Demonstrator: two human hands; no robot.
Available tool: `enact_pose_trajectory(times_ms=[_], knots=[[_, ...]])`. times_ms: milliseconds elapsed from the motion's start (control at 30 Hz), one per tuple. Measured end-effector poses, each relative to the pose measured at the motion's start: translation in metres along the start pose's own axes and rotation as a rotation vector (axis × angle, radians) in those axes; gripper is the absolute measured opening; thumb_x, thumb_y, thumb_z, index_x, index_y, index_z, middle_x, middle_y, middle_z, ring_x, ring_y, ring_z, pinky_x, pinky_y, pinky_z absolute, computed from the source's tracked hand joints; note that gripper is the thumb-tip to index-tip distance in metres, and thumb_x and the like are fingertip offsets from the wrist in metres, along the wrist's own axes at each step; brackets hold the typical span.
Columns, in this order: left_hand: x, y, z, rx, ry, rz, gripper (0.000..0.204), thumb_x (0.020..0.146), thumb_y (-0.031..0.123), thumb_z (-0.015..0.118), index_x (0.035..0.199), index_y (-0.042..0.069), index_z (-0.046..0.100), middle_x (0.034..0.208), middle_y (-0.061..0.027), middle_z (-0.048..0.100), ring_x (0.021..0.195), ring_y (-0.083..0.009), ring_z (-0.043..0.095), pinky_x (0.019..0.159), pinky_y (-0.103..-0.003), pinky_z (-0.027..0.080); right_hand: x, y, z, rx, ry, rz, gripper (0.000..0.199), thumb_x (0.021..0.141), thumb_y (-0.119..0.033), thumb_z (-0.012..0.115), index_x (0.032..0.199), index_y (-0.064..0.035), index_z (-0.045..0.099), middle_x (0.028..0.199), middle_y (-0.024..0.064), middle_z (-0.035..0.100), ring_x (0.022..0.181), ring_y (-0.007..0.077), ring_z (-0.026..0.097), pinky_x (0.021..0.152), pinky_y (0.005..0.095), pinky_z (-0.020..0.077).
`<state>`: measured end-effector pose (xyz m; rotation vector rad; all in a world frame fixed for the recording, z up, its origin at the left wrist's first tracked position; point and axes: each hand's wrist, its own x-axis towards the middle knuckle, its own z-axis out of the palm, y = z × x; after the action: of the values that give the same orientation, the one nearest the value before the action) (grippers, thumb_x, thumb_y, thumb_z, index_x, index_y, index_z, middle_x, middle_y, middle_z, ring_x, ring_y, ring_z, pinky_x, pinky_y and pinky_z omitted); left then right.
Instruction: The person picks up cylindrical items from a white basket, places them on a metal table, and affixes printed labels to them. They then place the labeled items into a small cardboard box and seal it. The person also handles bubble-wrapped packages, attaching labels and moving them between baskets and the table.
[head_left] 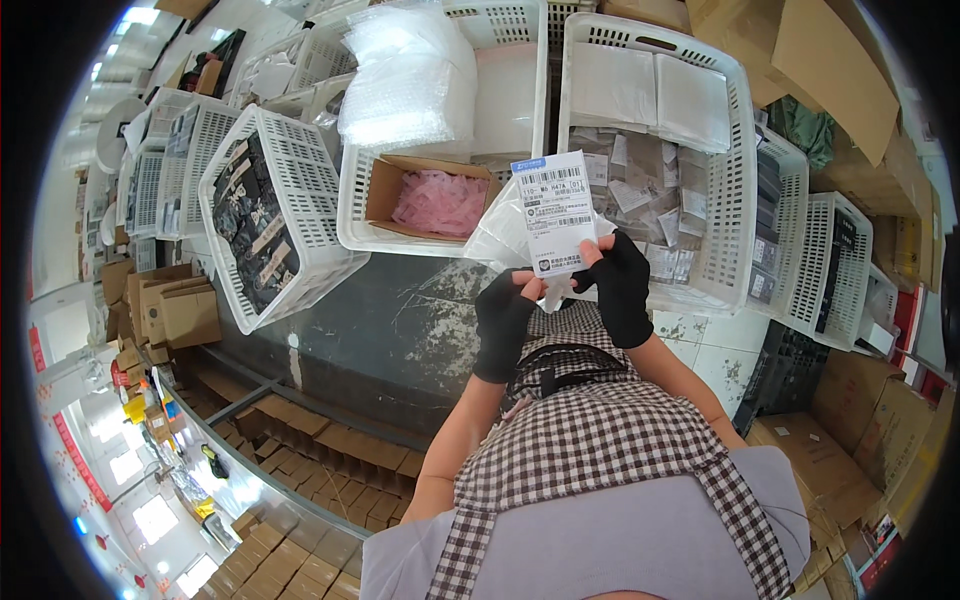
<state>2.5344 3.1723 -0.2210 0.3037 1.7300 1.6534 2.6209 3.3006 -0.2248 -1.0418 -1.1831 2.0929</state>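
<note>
A white shipping label (556, 222) with barcodes and a blue top strip is held up in front of my apron. My right hand (622, 292), in a black fingerless glove, pinches its lower right edge between thumb and finger. My left hand (503, 318), gloved alike, is closed at the label's lower left corner, on a translucent whitish plastic bag (493, 238). The bag shows behind and left of the label; the label hides much of it. Whether the label is stuck to the bag, I cannot tell.
Ahead, one white basket (350, 215) bears bubble-wrap bags (408, 85) and a carton (385, 195) of pink packets (440, 203). The right basket (738, 205) contains clear bags (630, 185). A tilted basket (320, 215) with black packets stands left. Cartons (820, 460) stand at right.
</note>
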Motion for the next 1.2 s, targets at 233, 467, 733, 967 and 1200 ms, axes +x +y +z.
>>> enact_pose_trajectory(times_ms=[233,467,733,967,1200], knots=[[-0.01,0.004,-0.002,-0.004,-0.008,0.079,0.009,0.083,0.005,0.06,0.089,-0.001,0.063,0.08,-0.0035,0.063,0.074,-0.0098,0.057,0.066,-0.024,0.045,-0.001,0.001,0.007,-0.47,-0.002,-0.432,0.023,0.083,-0.011,0.062,0.103,-0.0011,0.057,0.082,0.0105,0.063,0.08,0.0182,0.063,0.067,0.0265,0.0498],[-0.013,0.001,0.001,0.303,0.044,0.248,0.006,0.083,0.005,0.061,0.085,-0.001,0.061,0.073,-0.0047,0.06,0.071,-0.0095,0.056,0.063,-0.025,0.045,-0.01,-0.009,0.005,-0.525,-0.479,-0.197,0.019,0.084,-0.017,0.058,0.095,-0.0021,0.063,0.078,0.007,0.064,0.073,0.0162,0.062,0.067,0.0274,0.0471],[-0.019,-0.011,-0.058,-0.411,0.144,-0.059,0.016,0.09,0.014,0.045,0.089,0.0,0.054,0.086,-0.0047,0.058,0.079,-0.011,0.054,0.074,-0.027,0.045,0.022,0.046,-0.052,0.18,-0.177,0.247,0.02,0.092,-0.02,0.052,0.088,-0.0008,0.057,0.082,0.0022,0.058,0.073,0.0084,0.054,0.065,0.0239,0.0448],[-0.055,-0.103,-0.187,-0.501,0.546,-0.079,0.012,0.087,0.017,0.054,0.083,0.005,0.054,0.081,-0.0039,0.054,0.077,-0.0167,0.052,0.07,-0.03,0.044,0.035,-0.029,-0.058,-0.678,-0.127,-0.322,0.013,0.088,-0.015,0.055,0.087,-0.0019,0.057,0.071,0.0037,0.057,0.061,0.0115,0.055,0.054,0.028,0.0431],[-0.067,-0.11,-0.168,-0.396,0.598,-0.153,0.009,0.086,0.012,0.055,0.081,0.004,0.055,0.076,-0.0036,0.053,0.073,-0.0159,0.051,0.063,-0.028,0.043,0.044,-0.016,-0.039,-0.982,-0.773,-1.028,0.013,0.076,-0.005,0.063,0.088,-0.0037,0.056,0.101,0.0138,0.061,0.087,0.0298,0.061,0.075,0.0377,0.051]])
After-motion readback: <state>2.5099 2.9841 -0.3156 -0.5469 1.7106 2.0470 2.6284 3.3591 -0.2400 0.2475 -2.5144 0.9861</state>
